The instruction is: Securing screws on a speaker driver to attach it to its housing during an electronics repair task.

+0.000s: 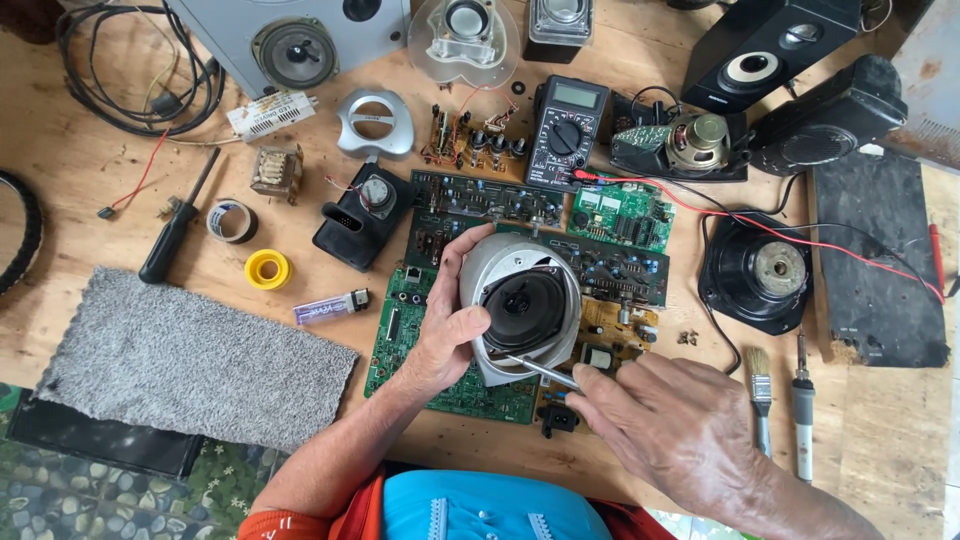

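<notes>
My left hand (448, 325) grips a small silver speaker housing (508, 262) with a black round cone (524, 311), held tilted above green circuit boards (465, 392). My right hand (672, 425) holds a thin metal tool (538, 368), a screwdriver by its look, whose tip touches the lower rim of the housing. Its handle is hidden inside my fist.
A multimeter (566, 131) with red and black leads lies at the back, with several speakers around it. A black screwdriver (172, 232), tape rolls, a lighter (331, 307) and a grey cloth (190, 355) are to the left. A brush (759, 392) and soldering iron (804, 412) lie to the right.
</notes>
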